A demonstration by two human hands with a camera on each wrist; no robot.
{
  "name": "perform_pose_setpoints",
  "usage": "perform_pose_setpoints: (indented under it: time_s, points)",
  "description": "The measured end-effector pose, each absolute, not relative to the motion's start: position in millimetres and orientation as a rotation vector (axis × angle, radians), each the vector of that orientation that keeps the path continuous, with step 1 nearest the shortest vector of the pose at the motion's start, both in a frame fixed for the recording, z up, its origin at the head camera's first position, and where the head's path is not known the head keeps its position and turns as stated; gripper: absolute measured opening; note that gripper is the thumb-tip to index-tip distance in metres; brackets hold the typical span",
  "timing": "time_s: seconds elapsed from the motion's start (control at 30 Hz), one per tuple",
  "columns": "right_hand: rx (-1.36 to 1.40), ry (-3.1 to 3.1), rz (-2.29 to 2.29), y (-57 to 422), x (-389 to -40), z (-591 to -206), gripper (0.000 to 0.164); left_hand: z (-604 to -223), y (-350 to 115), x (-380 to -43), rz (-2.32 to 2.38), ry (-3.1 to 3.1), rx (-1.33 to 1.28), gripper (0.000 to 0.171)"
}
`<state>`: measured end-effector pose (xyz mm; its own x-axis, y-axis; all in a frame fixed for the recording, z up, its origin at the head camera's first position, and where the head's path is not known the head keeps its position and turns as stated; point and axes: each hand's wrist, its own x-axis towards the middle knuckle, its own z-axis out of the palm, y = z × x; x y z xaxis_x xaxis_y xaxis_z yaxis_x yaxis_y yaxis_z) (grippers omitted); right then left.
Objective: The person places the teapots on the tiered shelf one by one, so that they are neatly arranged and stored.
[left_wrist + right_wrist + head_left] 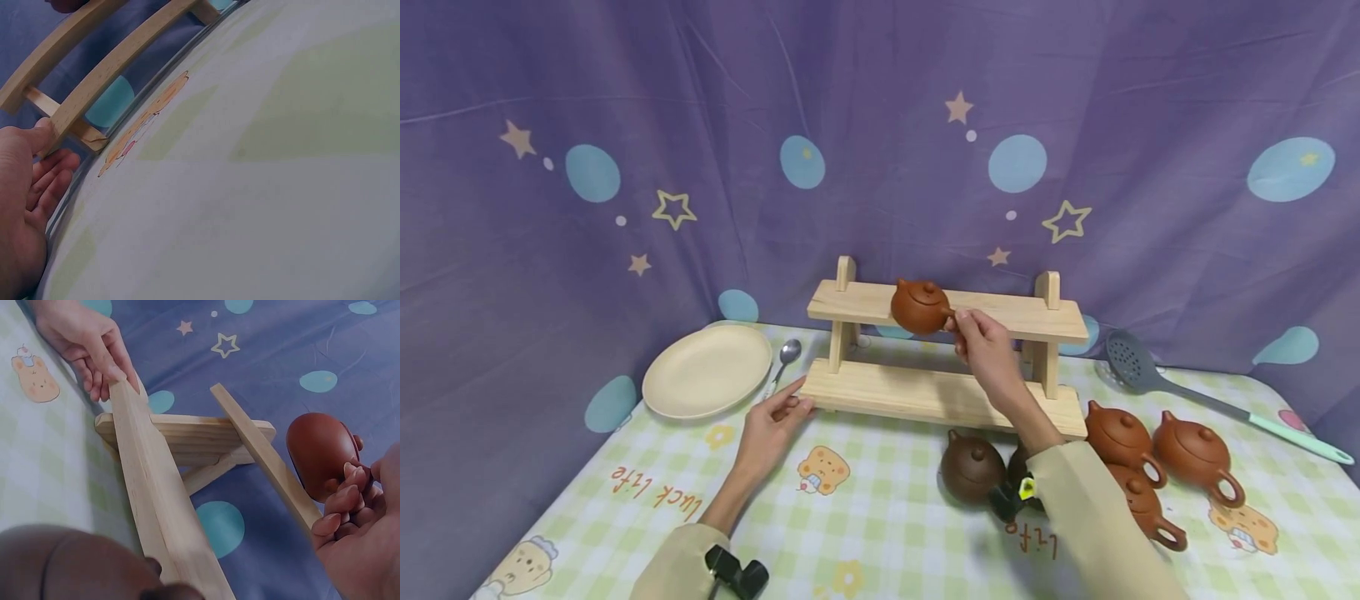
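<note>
My right hand pinches a reddish-brown clay teapot by its handle. The pot is upright at the upper board of a two-tier wooden shelf, left of its middle, spout to the left. In the right wrist view that teapot appears beside the upper board, with curled fingers at its handle. My left hand grips the lower board's left end; the left wrist view shows its thumb against the board and the other fingers beneath. Below the right forearm stands a dark brown teapot, with another partly hidden by the sleeve.
Several reddish-brown teapots, one of them a pot with its handle toward me, stand right of the shelf. Behind them lies a grey skimmer with a mint handle. A cream plate and a small spoon are at the left.
</note>
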<state>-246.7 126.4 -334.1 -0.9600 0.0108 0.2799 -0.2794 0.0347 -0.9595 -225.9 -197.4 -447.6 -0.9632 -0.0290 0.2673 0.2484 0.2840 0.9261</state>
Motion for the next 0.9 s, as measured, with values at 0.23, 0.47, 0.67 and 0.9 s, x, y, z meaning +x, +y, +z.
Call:
perform_pose_setpoints:
  time_s: [0.23, 0.47, 0.67, 0.9]
  points:
    - [0.269, -2.075, 2.079, 114.7, -253.5, -330.8, 0.036, -449.0, -197.6, -227.0, -1.720, -2.338, -0.205, 0.049]
    - [0.266, -2.071, 2.083, 107.6, -258.1, -327.3, 0.034, -448.5, -197.0, -226.5, -1.735, -2.330, -0.204, 0.048]
    - [0.261, -2.074, 2.077, 102.5, -261.8, -324.4, 0.034, -448.9, -196.6, -227.1, -1.742, -2.324, -0.207, 0.049]
    - [0.237, -2.079, 2.081, 95.4, -269.0, -322.8, 0.035, -448.8, -197.2, -226.7, -1.736, -2.333, -0.196, 0.049]
